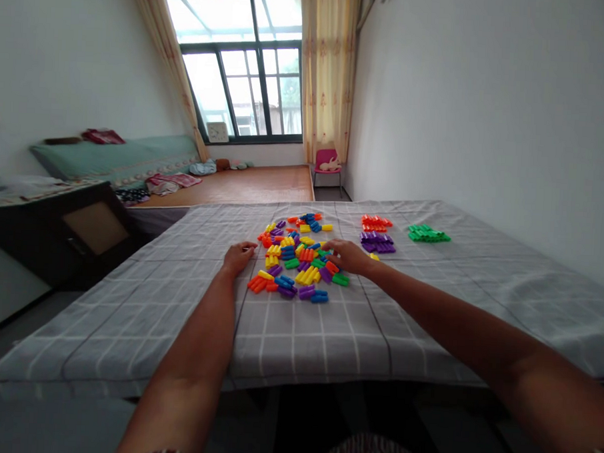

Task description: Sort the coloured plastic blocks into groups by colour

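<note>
A pile of small glossy plastic pieces (307, 255) lies mid-table, in orange, yellow, blue, green and purple; many look like short tubes joined side by side. Over the pile's right edge reaches my right hand (349, 256), fingers stretched out and thumb apart, with nothing visible between them. My left hand (239, 256) rests on the cloth just left of the pile, its fingers loosely bent and apart from the thumb. Right of the pile are an orange group (375, 223), a purple group (377, 242) and a green group (428, 233). A yellow piece (374, 256) shows partly behind my right wrist.
A grey checked cloth (178, 321) covers the table, whose front edge is close to me. A white wall (487, 114) runs along the right. Beyond stand a bed (264, 183) and a pink chair (326, 155). At left is a dark cabinet (46, 235).
</note>
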`<state>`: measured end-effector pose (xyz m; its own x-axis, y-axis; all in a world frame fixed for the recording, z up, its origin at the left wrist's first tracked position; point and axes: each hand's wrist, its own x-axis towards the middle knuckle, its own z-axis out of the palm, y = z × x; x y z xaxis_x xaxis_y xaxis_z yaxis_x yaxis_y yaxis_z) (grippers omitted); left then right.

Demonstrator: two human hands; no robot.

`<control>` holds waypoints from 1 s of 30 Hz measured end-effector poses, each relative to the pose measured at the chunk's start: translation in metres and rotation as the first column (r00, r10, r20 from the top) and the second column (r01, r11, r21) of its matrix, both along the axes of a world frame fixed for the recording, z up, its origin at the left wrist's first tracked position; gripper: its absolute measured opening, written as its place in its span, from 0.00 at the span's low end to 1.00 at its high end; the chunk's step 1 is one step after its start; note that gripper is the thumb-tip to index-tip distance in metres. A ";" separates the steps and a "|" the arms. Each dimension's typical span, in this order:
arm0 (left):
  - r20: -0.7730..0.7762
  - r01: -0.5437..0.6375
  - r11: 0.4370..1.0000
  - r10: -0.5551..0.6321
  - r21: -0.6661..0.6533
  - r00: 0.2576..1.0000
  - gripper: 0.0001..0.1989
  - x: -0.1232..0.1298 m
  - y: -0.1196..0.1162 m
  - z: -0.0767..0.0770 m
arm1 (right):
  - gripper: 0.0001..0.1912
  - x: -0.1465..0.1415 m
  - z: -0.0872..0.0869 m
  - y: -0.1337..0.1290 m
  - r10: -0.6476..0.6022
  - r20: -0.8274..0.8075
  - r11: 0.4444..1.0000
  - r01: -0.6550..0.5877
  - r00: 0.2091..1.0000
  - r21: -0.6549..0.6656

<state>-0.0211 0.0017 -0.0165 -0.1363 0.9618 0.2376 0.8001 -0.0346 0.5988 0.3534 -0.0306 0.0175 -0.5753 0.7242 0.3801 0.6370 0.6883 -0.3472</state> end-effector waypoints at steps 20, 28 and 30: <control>-0.104 0.012 0.999 -0.016 -0.039 0.994 0.16 0.004 -0.007 0.000 | 0.12 -0.072 -0.006 0.044 -0.081 0.073 0.996 0.084 0.994 -0.042; -0.089 0.023 0.999 -0.027 -0.048 0.996 0.17 0.005 -0.011 0.005 | 0.11 -0.114 -0.005 0.035 0.071 0.055 0.995 -0.075 0.996 0.071; -0.096 0.032 0.999 -0.036 -0.043 0.995 0.17 0.004 -0.010 0.005 | 0.10 -0.116 -0.004 0.030 0.067 0.092 0.994 -0.075 0.994 0.086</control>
